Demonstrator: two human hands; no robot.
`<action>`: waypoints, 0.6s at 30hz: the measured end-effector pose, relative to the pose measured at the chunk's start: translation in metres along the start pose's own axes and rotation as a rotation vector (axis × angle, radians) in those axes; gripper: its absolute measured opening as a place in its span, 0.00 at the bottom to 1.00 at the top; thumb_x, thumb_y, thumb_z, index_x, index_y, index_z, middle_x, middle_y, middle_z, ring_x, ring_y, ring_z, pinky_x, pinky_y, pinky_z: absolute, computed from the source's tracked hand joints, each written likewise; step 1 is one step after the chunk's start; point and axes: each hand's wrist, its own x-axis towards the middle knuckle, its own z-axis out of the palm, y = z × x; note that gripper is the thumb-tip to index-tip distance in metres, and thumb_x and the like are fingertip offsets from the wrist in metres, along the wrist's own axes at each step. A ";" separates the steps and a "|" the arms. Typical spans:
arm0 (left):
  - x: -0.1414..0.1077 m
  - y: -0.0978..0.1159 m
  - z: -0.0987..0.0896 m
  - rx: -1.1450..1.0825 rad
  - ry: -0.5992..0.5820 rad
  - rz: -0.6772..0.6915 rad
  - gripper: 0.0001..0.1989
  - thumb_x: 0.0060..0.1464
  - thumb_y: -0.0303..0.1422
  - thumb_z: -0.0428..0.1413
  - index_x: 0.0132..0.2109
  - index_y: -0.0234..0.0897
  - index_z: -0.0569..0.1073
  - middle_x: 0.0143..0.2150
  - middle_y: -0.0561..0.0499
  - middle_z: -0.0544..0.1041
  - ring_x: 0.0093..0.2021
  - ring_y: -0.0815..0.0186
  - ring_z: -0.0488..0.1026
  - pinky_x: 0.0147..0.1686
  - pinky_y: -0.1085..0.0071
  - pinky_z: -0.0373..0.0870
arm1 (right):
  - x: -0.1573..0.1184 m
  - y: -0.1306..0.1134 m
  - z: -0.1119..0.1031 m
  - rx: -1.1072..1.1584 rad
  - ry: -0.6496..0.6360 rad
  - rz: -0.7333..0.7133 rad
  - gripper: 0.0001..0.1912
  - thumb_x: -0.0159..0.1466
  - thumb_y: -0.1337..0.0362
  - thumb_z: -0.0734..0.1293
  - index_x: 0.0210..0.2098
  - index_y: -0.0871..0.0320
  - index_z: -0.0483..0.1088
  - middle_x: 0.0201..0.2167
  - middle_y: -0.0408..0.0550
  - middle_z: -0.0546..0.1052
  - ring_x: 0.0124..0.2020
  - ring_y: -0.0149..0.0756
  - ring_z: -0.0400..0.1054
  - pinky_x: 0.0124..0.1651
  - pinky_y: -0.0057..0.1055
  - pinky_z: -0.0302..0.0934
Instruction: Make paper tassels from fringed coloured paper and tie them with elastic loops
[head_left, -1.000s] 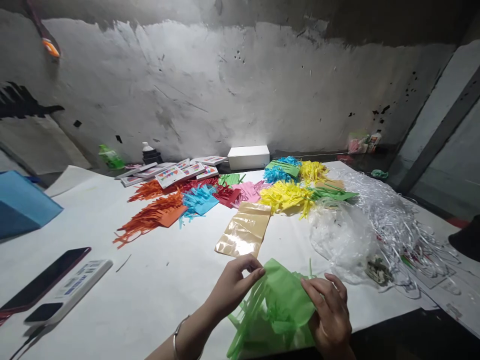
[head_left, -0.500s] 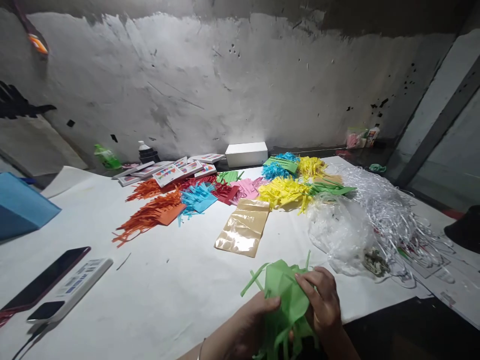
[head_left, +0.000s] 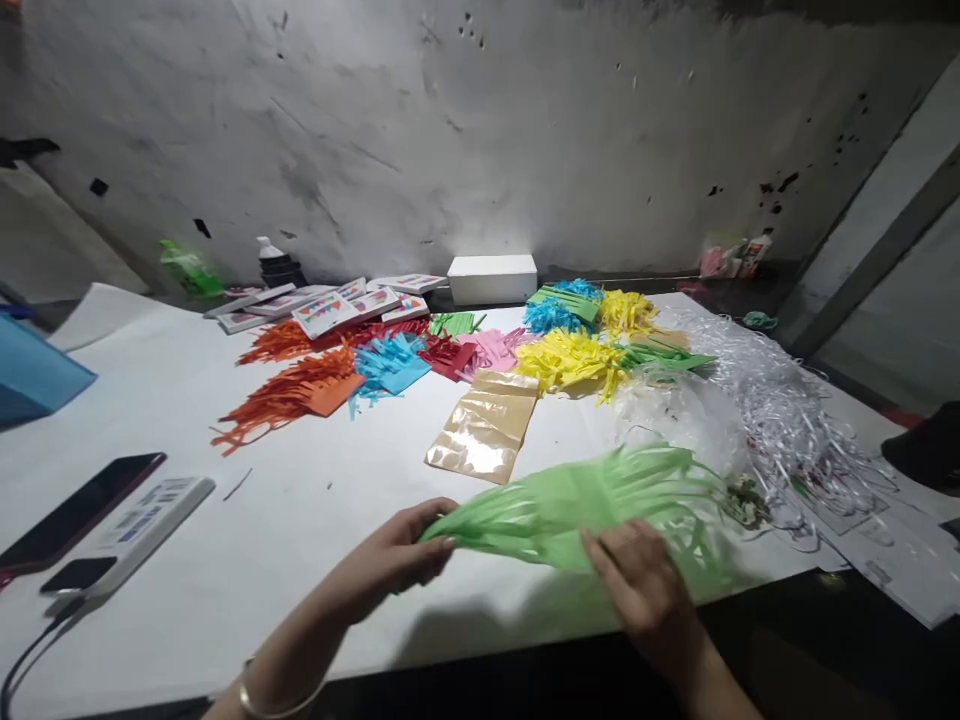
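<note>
A green fringed paper tassel stretches across the front of the table, its strips fanned out and blurred at the right end. My left hand is closed on the gathered strips at its left end. At the plain middle band, my right hand pinches the lower edge of the paper; its fingers are partly smeared. Just beyond the tassel lies a shiny brown paper packet.
Behind lie orange, blue and yellow fringed tassels. Flat printed boxes and a white box stand near the wall. White string heaps at right; a phone and white power strip lie left.
The green tassel was bunched up between my hands and is now spread out sideways. My left hand has moved left to the strip ends. The view has tilted down slightly.
</note>
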 end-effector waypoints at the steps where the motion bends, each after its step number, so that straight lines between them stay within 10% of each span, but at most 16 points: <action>1: -0.008 -0.006 -0.015 0.155 0.073 -0.012 0.19 0.56 0.46 0.60 0.46 0.37 0.71 0.24 0.58 0.69 0.22 0.71 0.64 0.18 0.79 0.51 | -0.002 -0.011 0.017 0.084 -0.055 0.002 0.16 0.70 0.77 0.57 0.49 0.67 0.75 0.37 0.54 0.78 0.42 0.41 0.71 0.56 0.44 0.62; 4: -0.026 -0.032 -0.038 0.608 0.333 0.119 0.15 0.59 0.42 0.57 0.49 0.39 0.73 0.39 0.49 0.78 0.38 0.59 0.75 0.35 0.66 0.72 | -0.008 -0.038 0.055 0.213 -0.118 0.038 0.16 0.69 0.78 0.57 0.43 0.65 0.76 0.34 0.52 0.77 0.39 0.41 0.69 0.53 0.43 0.63; 7: -0.029 -0.062 -0.020 0.951 0.577 0.465 0.14 0.58 0.35 0.58 0.52 0.42 0.73 0.54 0.42 0.75 0.54 0.49 0.71 0.53 0.50 0.68 | -0.012 -0.048 0.067 0.297 -0.142 0.100 0.13 0.69 0.77 0.59 0.43 0.64 0.75 0.35 0.53 0.76 0.39 0.42 0.68 0.49 0.43 0.63; 13: -0.004 -0.087 0.059 1.077 0.236 0.640 0.18 0.53 0.22 0.60 0.51 0.40 0.73 0.51 0.44 0.78 0.50 0.53 0.72 0.50 0.55 0.71 | -0.014 -0.047 0.056 0.468 -0.206 0.211 0.09 0.69 0.75 0.61 0.38 0.60 0.72 0.30 0.47 0.72 0.34 0.37 0.64 0.42 0.38 0.61; 18: 0.005 -0.086 0.064 0.984 0.180 0.580 0.14 0.57 0.18 0.54 0.47 0.39 0.75 0.48 0.46 0.79 0.48 0.56 0.72 0.50 0.59 0.70 | -0.016 -0.044 0.047 0.546 -0.278 0.308 0.09 0.70 0.70 0.61 0.34 0.56 0.70 0.30 0.45 0.71 0.34 0.38 0.65 0.39 0.36 0.61</action>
